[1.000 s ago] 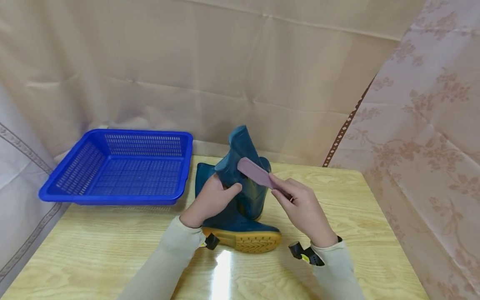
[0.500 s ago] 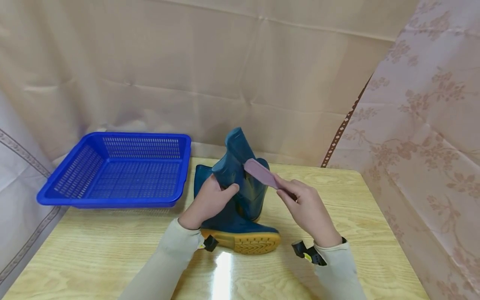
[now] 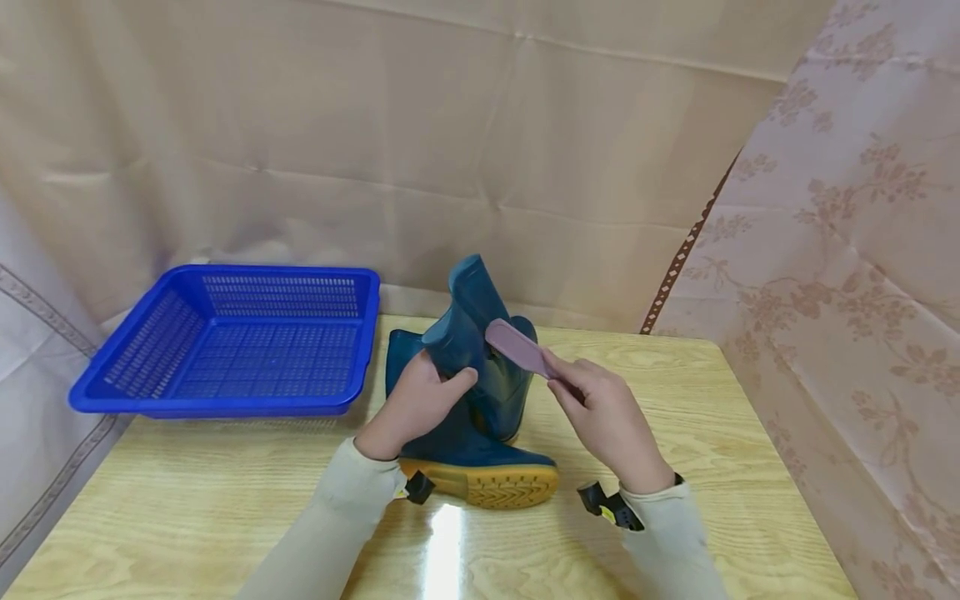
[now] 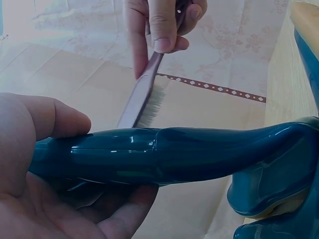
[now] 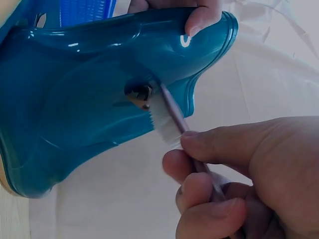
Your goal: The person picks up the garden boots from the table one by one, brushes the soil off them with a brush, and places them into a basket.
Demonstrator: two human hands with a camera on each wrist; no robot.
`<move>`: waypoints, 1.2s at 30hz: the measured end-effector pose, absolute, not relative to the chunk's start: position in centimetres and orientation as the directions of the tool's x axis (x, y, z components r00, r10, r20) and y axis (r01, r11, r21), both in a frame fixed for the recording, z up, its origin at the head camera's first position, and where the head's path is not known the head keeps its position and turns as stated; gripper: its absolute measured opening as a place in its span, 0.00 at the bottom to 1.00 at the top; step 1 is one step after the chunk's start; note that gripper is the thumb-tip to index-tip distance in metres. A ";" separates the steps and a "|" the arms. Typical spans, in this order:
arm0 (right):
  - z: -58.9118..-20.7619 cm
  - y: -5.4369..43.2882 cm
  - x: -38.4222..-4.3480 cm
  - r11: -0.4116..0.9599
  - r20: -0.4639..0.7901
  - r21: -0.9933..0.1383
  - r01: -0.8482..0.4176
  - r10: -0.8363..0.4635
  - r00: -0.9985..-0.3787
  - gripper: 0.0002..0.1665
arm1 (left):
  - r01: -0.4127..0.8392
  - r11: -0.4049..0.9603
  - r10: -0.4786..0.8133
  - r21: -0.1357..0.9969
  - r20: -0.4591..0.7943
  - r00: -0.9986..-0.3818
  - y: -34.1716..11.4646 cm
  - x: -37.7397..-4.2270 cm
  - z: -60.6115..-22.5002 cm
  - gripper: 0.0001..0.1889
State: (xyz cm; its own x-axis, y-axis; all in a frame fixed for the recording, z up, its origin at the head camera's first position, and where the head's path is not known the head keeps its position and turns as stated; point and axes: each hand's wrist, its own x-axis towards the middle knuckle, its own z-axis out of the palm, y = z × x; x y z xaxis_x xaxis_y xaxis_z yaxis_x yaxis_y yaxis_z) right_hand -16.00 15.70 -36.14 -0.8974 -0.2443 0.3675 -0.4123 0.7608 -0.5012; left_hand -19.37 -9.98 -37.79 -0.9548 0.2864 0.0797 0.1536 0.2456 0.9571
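My left hand grips the upper shaft of a teal rubber boot, thumb on the near side and fingers curled beneath in the left wrist view. This boot stands tilted behind a second boot, which lies on its side with its yellow sole toward me. Between thumb and fingers, my right hand holds a mauve brush by its handle. In the right wrist view, its pale bristles are right at the shaft's side, beside a small dark and tan mark.
A blue slotted plastic basket stands at the table's back left. The wood-grain table meets a beige curtain behind and a floral cloth on the right.
The brush moved right and slightly down along the boot shaft, then a little back left. The shaft's top tipped slightly left early on. Both hands keep their holds.
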 end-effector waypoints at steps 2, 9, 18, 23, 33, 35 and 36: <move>-36.2 15.5 -16.0 0.758 0.380 -0.494 -0.426 -0.253 -0.890 0.26 | 0.154 0.249 0.284 0.956 0.080 -0.956 -10.0 -19.4 -37.8 0.26; -36.2 15.3 -15.9 0.749 0.421 -0.468 -0.469 -0.277 -0.864 0.26 | 0.164 0.239 0.289 0.957 0.091 -0.953 -10.1 -19.5 -38.0 0.25; -36.1 15.6 -16.0 0.758 0.363 -0.492 -0.428 -0.268 -0.892 0.26 | 0.164 0.232 0.303 0.959 0.089 -0.949 -10.1 -19.6 -38.0 0.26; -36.2 16.1 -16.1 0.809 0.309 -0.458 -0.367 -0.242 -0.920 0.25 | 0.168 0.239 0.307 0.956 0.089 -0.947 -10.1 -19.6 -38.0 0.26; -36.3 16.4 -16.4 0.819 0.293 -0.475 -0.322 -0.197 -0.935 0.23 | 0.159 0.244 0.301 0.957 0.081 -0.950 -10.1 -19.6 -38.1 0.26; -36.4 16.3 -16.4 0.807 0.311 -0.480 -0.343 -0.208 -0.927 0.24 | 0.161 0.242 0.304 0.957 0.082 -0.949 -10.1 -19.6 -38.1 0.26; -36.4 16.2 -16.4 0.801 0.319 -0.483 -0.354 -0.215 -0.923 0.24 | 0.165 0.243 0.305 0.956 0.086 -0.949 -10.1 -19.6 -38.2 0.26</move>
